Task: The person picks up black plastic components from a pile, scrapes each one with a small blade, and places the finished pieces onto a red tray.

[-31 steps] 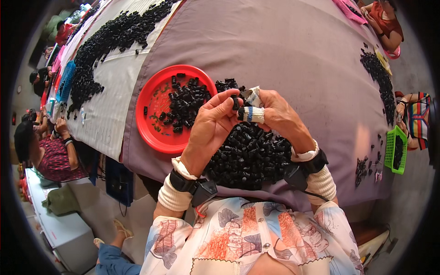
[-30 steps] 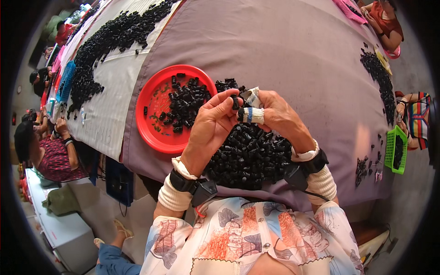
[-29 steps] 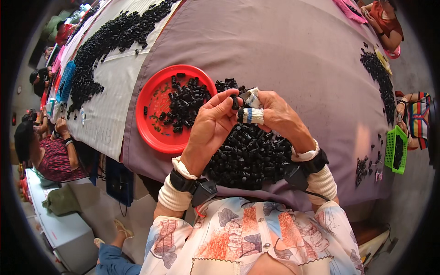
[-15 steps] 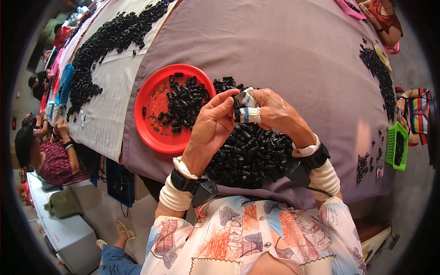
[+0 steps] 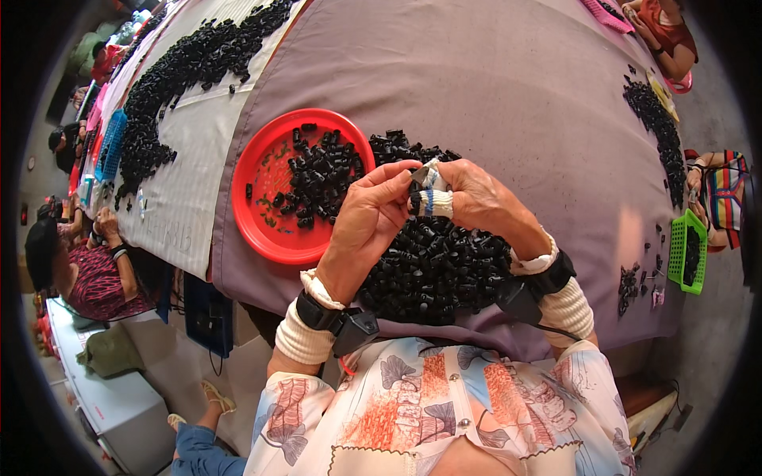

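My left hand (image 5: pixel 367 213) is closed in a pinch on a small black plastic part (image 5: pixel 413 189), mostly hidden by the fingers. Against it, my right hand (image 5: pixel 486 198) is curled, with white and blue cloth bands (image 5: pixel 435 204) wrapped around its fingers. A small grey blade-like tip (image 5: pixel 421 172) shows between the wrapped fingers; its other end is covered. Both hands meet over a heap of black plastic parts (image 5: pixel 436 270) at the table's near edge. Left of them, a round red tray (image 5: pixel 262 226) holds many loose parts like those in the heap.
A mauve cloth (image 5: pixel 508 79) covers the table. More black parts (image 5: pixel 190 71) lie in a long pile on the pale cloth at left, beside a blue basket (image 5: pixel 113 143). At right stand a green basket (image 5: pixel 677 246) and another pile (image 5: pixel 655 119). Other people sit along both sides.
Both hands stay together over the heap, with only a slight shift to the right. My right fingers have turned a little against the part. The tray and piles look unchanged.
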Available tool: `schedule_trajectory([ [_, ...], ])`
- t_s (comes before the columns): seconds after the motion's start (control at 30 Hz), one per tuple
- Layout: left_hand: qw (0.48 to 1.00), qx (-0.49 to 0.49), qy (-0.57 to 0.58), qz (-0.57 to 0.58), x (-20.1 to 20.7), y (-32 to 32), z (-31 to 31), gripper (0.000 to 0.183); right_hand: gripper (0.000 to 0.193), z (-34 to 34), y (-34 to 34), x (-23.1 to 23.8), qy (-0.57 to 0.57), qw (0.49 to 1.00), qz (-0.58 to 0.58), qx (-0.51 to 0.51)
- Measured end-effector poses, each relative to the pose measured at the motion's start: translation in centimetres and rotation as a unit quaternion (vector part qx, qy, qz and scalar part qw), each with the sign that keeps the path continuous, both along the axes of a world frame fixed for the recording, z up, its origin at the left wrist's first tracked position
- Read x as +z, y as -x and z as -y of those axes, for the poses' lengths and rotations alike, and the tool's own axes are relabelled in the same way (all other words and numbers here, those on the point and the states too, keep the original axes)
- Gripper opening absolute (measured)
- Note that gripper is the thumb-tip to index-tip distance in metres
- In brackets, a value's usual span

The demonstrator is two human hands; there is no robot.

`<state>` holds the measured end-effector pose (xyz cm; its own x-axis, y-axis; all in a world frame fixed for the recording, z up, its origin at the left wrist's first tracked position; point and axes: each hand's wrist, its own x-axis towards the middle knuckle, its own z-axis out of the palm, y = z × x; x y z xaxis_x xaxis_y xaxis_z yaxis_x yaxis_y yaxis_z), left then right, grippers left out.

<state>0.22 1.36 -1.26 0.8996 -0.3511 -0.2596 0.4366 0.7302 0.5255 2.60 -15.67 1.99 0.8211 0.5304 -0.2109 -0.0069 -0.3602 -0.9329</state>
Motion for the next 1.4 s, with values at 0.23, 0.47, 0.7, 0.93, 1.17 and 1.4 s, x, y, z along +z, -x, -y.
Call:
schedule_trajectory([
  [0.23,0.999,0.0,0.046,0.01,0.3,0.0,0.0,0.021,0.024,0.3,-0.5,-0.4,-0.039,0.996,-0.076,-0.018],
  [0.47,0.999,-0.012,0.051,0.003,0.3,0.1,0.0,0.023,0.026,0.2,-0.3,0.2,0.002,0.999,-0.033,-0.022],
  [0.7,0.999,-0.012,0.03,-0.002,0.0,0.1,-0.2,0.022,0.033,0.2,-0.3,0.1,0.037,0.999,0.004,-0.02],
  [0.93,1.0,-0.009,0.013,-0.006,0.2,0.2,0.0,0.021,0.037,0.3,0.0,0.5,0.05,0.998,0.015,-0.016],
  [1.17,1.0,-0.018,0.009,0.012,0.3,0.2,0.0,0.02,0.034,0.3,0.1,0.5,0.006,1.0,0.007,0.003],
  [1.4,0.999,-0.004,-0.035,0.04,1.1,0.2,0.4,0.019,0.03,0.6,-0.3,0.6,0.004,1.0,0.004,0.014],
])
